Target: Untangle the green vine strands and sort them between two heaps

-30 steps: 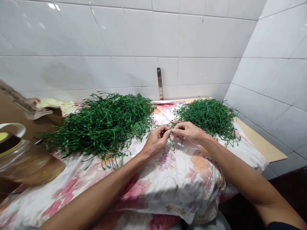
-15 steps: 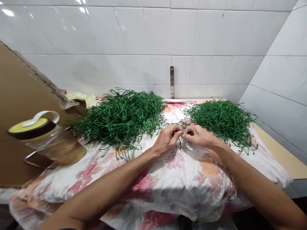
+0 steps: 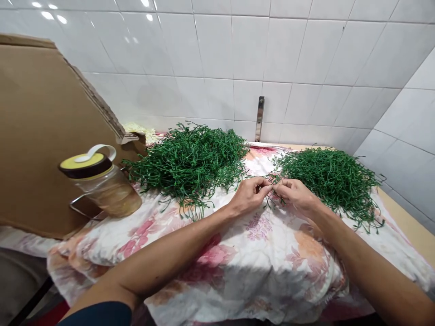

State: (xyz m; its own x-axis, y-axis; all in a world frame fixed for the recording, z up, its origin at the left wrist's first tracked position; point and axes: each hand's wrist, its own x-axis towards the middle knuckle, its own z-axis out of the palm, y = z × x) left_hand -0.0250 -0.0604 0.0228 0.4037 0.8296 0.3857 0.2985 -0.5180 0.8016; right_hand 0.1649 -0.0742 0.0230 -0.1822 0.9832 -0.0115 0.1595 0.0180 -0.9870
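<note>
My left hand [image 3: 250, 194] and my right hand [image 3: 292, 194] meet fingertip to fingertip over the floral cloth [image 3: 238, 253]. Both are closed in a pinch on a small green artificial stem [image 3: 269, 202], whose thin ends poke out below and above the fingers. The exact spot each fingertip grips is hidden. To the left lies a big heap of green artificial stems [image 3: 193, 163] with small budded tips. A second heap of the same stems [image 3: 333, 179] lies just right of and behind my right hand.
At the left stands a jar with a yellow lid [image 3: 108, 190], holding brownish liquid, in front of a cardboard box [image 3: 41, 136]. Pale yellow pieces [image 3: 141, 131] lie behind the left heap. A metal bracket [image 3: 260, 118] is fixed to the tiled wall [image 3: 217, 54].
The view has turned a little left and down, so everything sits further right in the picture. My hands stay together, pinching at the stem.
</note>
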